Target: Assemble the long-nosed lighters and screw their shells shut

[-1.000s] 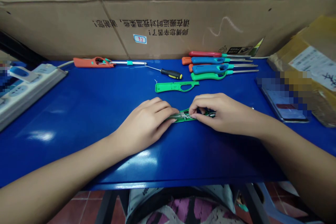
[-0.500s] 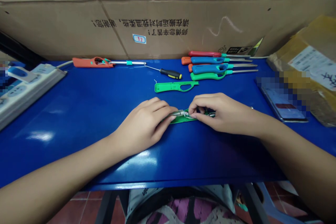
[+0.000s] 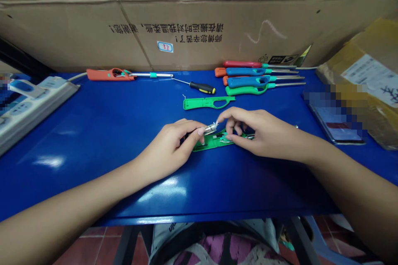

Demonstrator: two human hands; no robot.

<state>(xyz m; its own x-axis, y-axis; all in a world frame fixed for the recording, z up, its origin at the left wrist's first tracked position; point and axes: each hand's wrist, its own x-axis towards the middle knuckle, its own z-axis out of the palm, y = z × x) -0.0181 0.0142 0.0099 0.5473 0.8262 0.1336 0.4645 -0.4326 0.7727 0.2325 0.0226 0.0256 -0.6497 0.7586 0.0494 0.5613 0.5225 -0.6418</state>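
Note:
My left hand (image 3: 174, 143) pinches a small clear lighter fuel tank (image 3: 210, 128) between thumb and fingers, its metal-and-white valve end pointing right. The tank is lifted above an open green lighter shell half (image 3: 207, 145) lying on the table, with teal and white parts and thin wires inside it. My right hand (image 3: 248, 130) is over the shell's right end, hiding much of it. Its index fingertip reaches the tank's valve end, while the thumb is apart from it, low by the inner parts. A second green shell half (image 3: 203, 102) lies farther back.
Behind are a black-and-yellow screwdriver (image 3: 202, 87), an orange lighter with exposed parts (image 3: 110, 74) and several stacked lighters (image 3: 248, 81). A power strip (image 3: 34, 101) stands left; a phone (image 3: 336, 120) and a taped parcel (image 3: 367, 78) lie right. A large carton (image 3: 186, 12) walls the back.
My left hand has raised and tilted the fuel tank out over the green shell. My right index finger has stretched up and away from the thumb, exposing more inner parts.

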